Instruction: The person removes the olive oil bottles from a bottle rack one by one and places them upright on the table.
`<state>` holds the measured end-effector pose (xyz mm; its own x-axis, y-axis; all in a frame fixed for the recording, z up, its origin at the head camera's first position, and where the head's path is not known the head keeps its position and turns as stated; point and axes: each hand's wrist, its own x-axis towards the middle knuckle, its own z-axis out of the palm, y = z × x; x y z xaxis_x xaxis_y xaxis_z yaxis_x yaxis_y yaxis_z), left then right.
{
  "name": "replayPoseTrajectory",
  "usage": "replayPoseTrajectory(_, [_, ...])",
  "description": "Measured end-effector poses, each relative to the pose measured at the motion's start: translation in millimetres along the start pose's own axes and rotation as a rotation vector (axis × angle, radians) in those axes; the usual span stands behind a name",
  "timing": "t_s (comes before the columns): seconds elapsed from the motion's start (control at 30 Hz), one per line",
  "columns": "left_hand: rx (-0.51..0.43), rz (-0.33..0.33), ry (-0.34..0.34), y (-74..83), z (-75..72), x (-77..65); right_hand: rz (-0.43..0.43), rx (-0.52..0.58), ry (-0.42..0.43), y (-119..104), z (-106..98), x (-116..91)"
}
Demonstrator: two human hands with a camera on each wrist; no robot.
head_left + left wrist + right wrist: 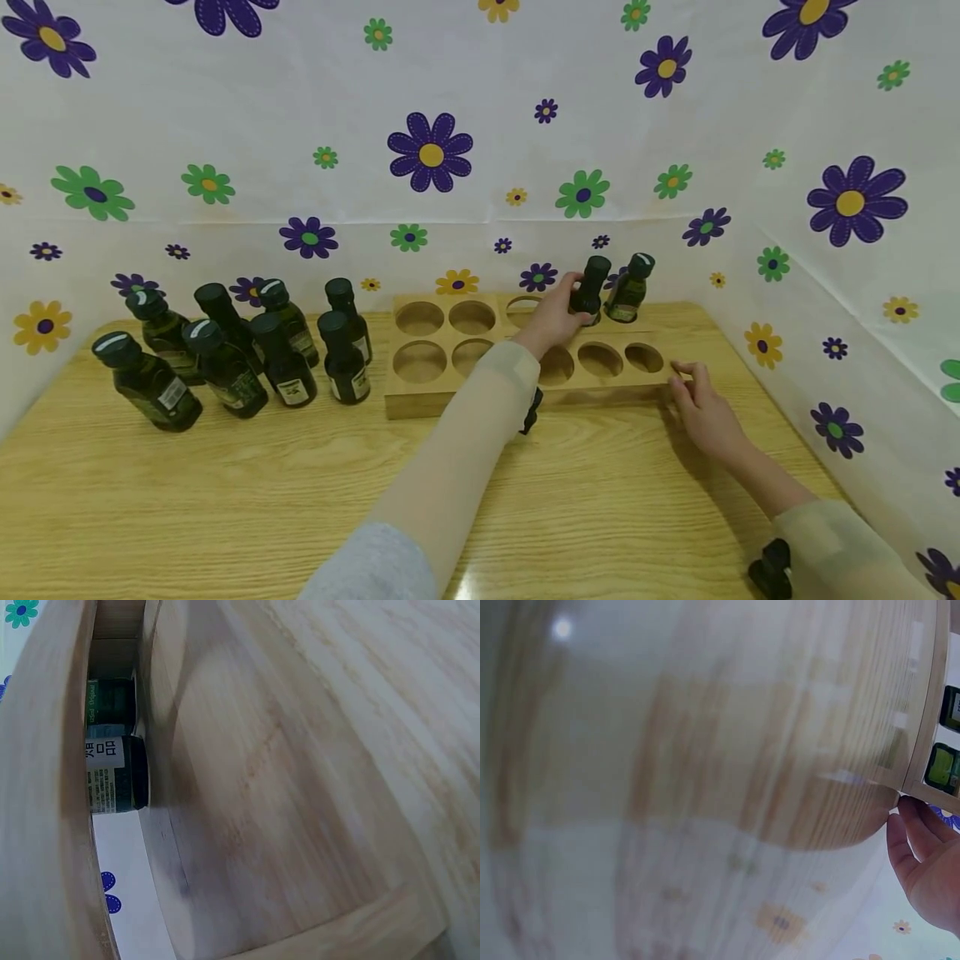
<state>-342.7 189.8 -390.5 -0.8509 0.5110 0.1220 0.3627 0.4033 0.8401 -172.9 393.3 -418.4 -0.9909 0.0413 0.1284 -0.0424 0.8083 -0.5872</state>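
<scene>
My left hand [553,321] grips a dark glass bottle [592,287] with a black cap, standing in a back-row hole of the wooden bottle rack [423,400]. Right beside it, another dark green bottle [628,287] sits in the end hole of that row. The left wrist view looks in under the rack's top board, where the lower parts of two bottles [112,776] show. At the rack's right end, the fingertips of my right hand [705,412] touch the front corner, fingers lightly bent. The right wrist view has this hand [930,870] at the same corner.
Several dark bottles [281,367] with black or green caps stand in two rows left of the rack, on the wood-grain table [225,500]. A flower-printed white cloth [480,75] hangs behind the table and along its right side.
</scene>
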Motion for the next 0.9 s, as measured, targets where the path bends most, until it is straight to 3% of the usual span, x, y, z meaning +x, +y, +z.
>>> replayPoseTrajectory(0.4, [0.012, 0.041, 0.039, -0.3, -0.4, 0.7, 0.009, 0.011, -0.016, 0.1, -0.7, 0.7])
replayPoseTrajectory(0.7, [-0.014, 0.118, 0.109, 10.8, -21.6, -4.8, -0.003, 0.027, -0.029, -2.8, 2.6, 2.7])
replayPoseTrajectory(0.9, [-0.049, 0.164, 0.102, 22.0, -33.7, -11.8, 0.006, 0.013, -0.044, 0.5, -0.2, -0.5])
